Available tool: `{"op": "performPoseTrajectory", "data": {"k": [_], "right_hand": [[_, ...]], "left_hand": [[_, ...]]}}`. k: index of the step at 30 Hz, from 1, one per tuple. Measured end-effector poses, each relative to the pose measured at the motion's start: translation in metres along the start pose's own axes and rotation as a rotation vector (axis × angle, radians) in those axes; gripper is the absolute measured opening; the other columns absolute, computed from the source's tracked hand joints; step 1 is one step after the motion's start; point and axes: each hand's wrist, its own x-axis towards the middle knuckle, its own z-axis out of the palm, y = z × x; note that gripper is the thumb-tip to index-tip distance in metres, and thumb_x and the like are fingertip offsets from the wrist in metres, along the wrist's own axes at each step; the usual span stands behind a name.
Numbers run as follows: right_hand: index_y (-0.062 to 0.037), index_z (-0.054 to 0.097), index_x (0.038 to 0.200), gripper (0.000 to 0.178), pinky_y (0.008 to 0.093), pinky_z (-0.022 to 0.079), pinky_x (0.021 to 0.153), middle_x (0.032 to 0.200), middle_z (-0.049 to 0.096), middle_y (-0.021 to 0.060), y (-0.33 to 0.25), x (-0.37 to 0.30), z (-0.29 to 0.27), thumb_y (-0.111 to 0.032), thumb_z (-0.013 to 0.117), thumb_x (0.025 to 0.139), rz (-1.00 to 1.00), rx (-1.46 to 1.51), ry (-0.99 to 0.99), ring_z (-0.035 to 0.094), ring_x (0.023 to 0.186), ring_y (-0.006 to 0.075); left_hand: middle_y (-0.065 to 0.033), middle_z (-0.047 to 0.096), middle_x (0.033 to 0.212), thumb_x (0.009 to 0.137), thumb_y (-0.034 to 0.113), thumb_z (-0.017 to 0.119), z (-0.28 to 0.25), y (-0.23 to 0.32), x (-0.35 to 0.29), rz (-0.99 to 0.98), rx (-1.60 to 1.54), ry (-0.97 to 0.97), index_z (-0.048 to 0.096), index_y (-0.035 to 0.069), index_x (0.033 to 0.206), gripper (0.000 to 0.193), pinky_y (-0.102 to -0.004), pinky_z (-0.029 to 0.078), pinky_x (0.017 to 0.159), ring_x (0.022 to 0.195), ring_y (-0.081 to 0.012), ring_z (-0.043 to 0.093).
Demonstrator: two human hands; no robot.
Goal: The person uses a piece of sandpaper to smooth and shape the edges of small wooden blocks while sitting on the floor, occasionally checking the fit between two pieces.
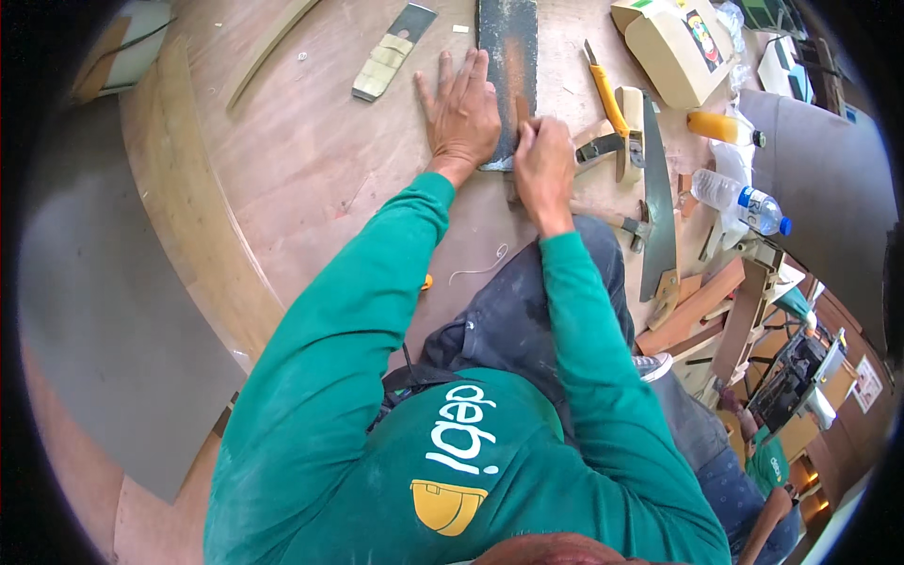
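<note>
A long dark flat board (508, 75), worn and brownish down its middle, lies on the wooden work surface and runs away from me. My left hand (461, 113) rests flat with its fingers stretched out, at the board's left edge. My right hand (546, 165) is closed at the near right part of the board. Its fingers grip a narrow brown strip (522, 108), whose far end sticks out over the board; the rest is hidden in the hand. Left of the board lies a flat metal blade with a tape-wrapped handle (381, 66).
On the right lie a yellow-handled knife (607, 94), a wooden hand plane (630, 141), a hammer (633, 226) and a handsaw (659, 207). Beyond are a cardboard box (673, 56), an orange drink bottle (720, 128) and a water bottle (739, 201). Another person (767, 466) is at lower right.
</note>
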Motion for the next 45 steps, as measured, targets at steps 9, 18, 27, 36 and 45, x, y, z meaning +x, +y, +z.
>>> {"op": "performPoseTrajectory", "data": {"k": [9,18,27,36,45], "right_hand": [[0.0039,0.072,0.09,0.028,0.0578,0.054,0.079,0.093,0.074,0.0292,0.007,0.117,0.004,-0.022,0.068,0.1,-0.086,0.016,0.232,0.071,0.087,0.0479],[-0.0008,0.068,0.101,0.02,0.055,0.055,0.088,0.105,0.068,0.0238,-0.001,0.068,0.007,-0.021,0.066,0.102,-0.039,-0.022,0.118,0.068,0.101,0.0447],[0.002,0.071,0.106,0.027,0.0549,0.057,0.09,0.109,0.072,0.026,-0.008,0.113,0.0,-0.024,0.067,0.103,-0.067,-0.014,0.094,0.071,0.102,0.046],[0.0014,0.074,0.103,0.034,0.0528,0.056,0.088,0.104,0.073,0.0254,-0.001,0.142,0.023,-0.032,0.068,0.103,-0.153,0.003,0.254,0.071,0.098,0.0455],[0.001,0.065,0.1,0.026,0.0572,0.054,0.084,0.1,0.066,0.0259,0.002,0.041,0.018,-0.025,0.064,0.105,-0.108,0.038,0.141,0.066,0.094,0.0478]], "left_hand": [[-0.0051,0.046,0.17,0.109,0.03,0.046,0.007,0.014,0.001,0.044,-0.032,-0.047,0.044,0.015,0.165,0.058,-0.0668,0.001,0.131,0.164,-0.0365,0.026],[-0.0069,0.048,0.168,0.107,0.029,0.048,0.0,0.01,0.002,0.03,-0.002,-0.018,0.047,0.013,0.163,0.058,-0.0678,0.002,0.13,0.162,-0.0388,0.028],[-0.0058,0.047,0.169,0.109,0.031,0.045,0.001,0.008,0.003,0.025,0.031,-0.03,0.044,0.014,0.165,0.058,-0.0663,0.003,0.131,0.163,-0.0374,0.027],[-0.004,0.044,0.171,0.109,0.032,0.045,0.001,0.011,0.004,0.037,0.019,-0.033,0.044,0.015,0.164,0.058,-0.0674,0.005,0.13,0.163,-0.036,0.026],[-0.0053,0.047,0.169,0.108,0.029,0.047,-0.003,0.003,0.002,-0.004,0.052,-0.057,0.043,0.014,0.165,0.059,-0.0675,0.003,0.13,0.164,-0.0367,0.025]]}}
